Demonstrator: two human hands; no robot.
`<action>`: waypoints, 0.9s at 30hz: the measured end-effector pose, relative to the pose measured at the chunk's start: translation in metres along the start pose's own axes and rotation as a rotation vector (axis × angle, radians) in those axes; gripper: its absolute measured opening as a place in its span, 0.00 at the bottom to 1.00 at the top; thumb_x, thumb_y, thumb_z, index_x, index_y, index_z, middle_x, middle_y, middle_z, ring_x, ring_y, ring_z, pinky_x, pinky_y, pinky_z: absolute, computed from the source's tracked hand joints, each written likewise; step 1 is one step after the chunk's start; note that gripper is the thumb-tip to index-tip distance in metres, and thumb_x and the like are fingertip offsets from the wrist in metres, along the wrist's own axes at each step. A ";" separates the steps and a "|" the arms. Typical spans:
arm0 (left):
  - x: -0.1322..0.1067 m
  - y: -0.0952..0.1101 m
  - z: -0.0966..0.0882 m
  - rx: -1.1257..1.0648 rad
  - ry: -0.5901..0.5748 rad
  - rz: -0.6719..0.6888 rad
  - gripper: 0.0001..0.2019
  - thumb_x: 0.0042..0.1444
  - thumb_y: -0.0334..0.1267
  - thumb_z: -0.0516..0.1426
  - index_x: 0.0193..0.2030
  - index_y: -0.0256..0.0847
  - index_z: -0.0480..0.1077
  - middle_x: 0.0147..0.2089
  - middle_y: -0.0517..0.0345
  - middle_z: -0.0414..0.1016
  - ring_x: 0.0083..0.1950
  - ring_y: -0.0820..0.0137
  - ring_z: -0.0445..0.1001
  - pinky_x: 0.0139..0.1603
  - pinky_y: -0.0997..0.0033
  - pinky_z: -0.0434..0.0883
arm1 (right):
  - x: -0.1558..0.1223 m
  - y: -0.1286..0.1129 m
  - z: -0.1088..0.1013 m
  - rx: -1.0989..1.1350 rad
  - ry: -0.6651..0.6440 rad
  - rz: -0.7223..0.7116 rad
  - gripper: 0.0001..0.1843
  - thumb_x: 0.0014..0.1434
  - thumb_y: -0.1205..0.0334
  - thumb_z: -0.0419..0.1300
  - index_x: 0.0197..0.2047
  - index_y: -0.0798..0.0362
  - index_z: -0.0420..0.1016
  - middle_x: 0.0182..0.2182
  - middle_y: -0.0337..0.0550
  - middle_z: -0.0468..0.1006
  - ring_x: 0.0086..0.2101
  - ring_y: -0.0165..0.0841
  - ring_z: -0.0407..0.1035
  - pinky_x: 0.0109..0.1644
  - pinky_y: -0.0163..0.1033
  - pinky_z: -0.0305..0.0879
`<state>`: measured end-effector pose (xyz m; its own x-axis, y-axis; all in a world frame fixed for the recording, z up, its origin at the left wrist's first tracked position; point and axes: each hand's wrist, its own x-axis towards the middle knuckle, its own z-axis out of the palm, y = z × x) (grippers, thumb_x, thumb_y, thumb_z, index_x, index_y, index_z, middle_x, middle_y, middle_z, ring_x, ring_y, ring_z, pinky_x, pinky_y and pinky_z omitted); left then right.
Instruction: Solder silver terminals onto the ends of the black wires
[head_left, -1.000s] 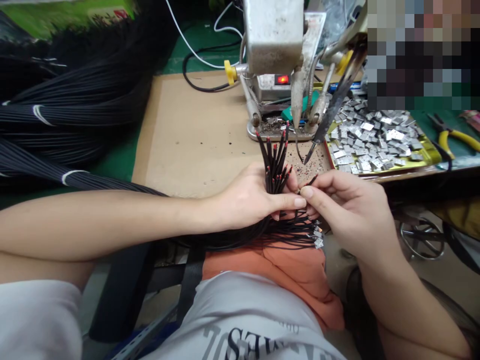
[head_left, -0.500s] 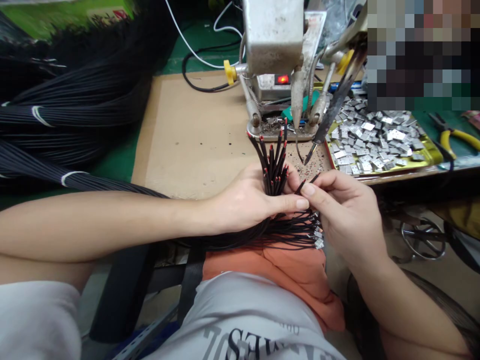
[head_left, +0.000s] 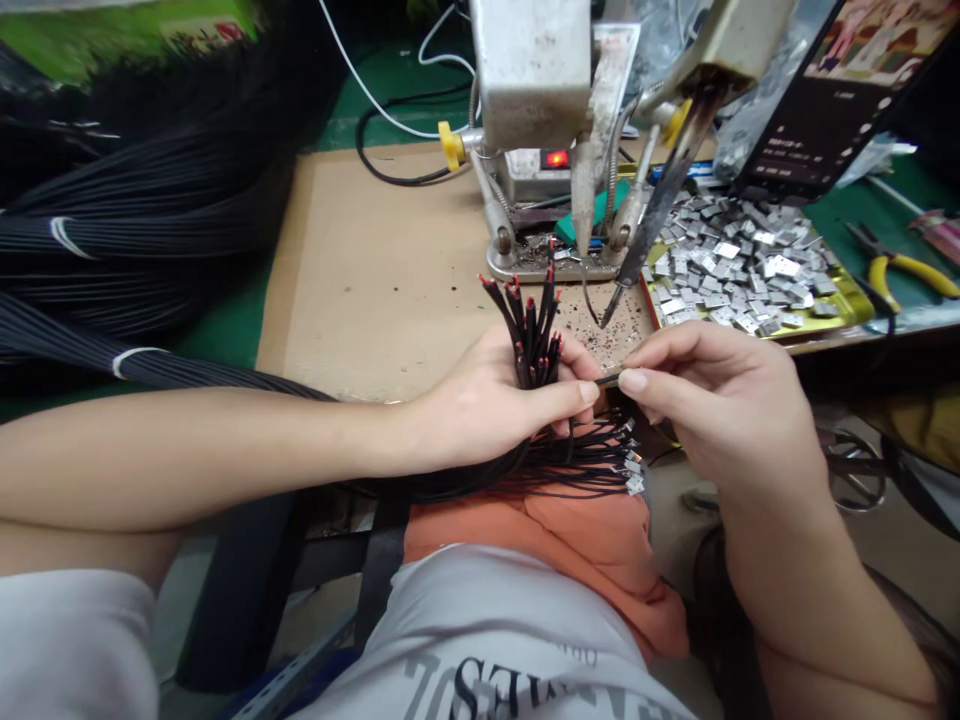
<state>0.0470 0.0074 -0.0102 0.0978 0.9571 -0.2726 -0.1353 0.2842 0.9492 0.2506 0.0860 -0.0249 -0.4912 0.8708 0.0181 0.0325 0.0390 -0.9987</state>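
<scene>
My left hand (head_left: 495, 400) is closed around a bundle of black cables (head_left: 532, 335), whose red-tipped ends stick up above the fist. Between its thumb and fingers and the pinched fingertips of my right hand (head_left: 712, 400) runs one short length of black cable (head_left: 609, 379). Below the hands, across my lap, lie many black cables with small metal connectors (head_left: 634, 470) on their ends. The soldering iron (head_left: 615, 300) points down just beyond my hands, its tip apart from them.
A soldering stand (head_left: 532, 80) with a lit red switch rises ahead. Right of it, a yellow tray (head_left: 851, 310) holds loose metal connectors, near a phone (head_left: 832, 100) and yellow-handled pliers (head_left: 885, 275). Tied black cable bundles (head_left: 135, 240) fill the left side.
My right hand has moved a little right and its fingers now pinch the single cable, which lies nearly level instead of angled up. The left hand still grips the bundle.
</scene>
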 end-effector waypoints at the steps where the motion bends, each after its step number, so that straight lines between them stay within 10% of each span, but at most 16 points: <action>1: 0.000 0.000 0.000 0.004 0.002 0.000 0.07 0.63 0.27 0.68 0.43 0.36 0.76 0.29 0.62 0.82 0.28 0.79 0.77 0.30 0.82 0.74 | 0.000 0.001 0.000 0.003 0.013 0.002 0.07 0.56 0.66 0.81 0.34 0.48 0.88 0.26 0.36 0.82 0.22 0.27 0.69 0.30 0.36 0.76; 11: 0.002 0.000 -0.003 -0.010 0.034 0.055 0.09 0.60 0.32 0.73 0.37 0.36 0.77 0.29 0.61 0.83 0.27 0.78 0.77 0.27 0.83 0.72 | 0.009 0.002 -0.003 0.158 0.036 0.033 0.18 0.47 0.70 0.83 0.40 0.47 0.86 0.32 0.34 0.85 0.26 0.27 0.74 0.28 0.32 0.75; 27: 0.001 0.006 -0.004 0.184 0.058 0.036 0.05 0.56 0.30 0.68 0.30 0.38 0.78 0.25 0.63 0.78 0.25 0.77 0.75 0.25 0.82 0.73 | 0.005 -0.017 0.000 -0.185 -0.038 0.069 0.04 0.51 0.67 0.76 0.29 0.49 0.88 0.18 0.36 0.80 0.19 0.27 0.72 0.23 0.30 0.69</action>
<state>0.0421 0.0103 -0.0050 0.0390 0.9697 -0.2412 0.0451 0.2394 0.9699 0.2473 0.0901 -0.0075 -0.5146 0.8556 -0.0553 0.2252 0.0726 -0.9716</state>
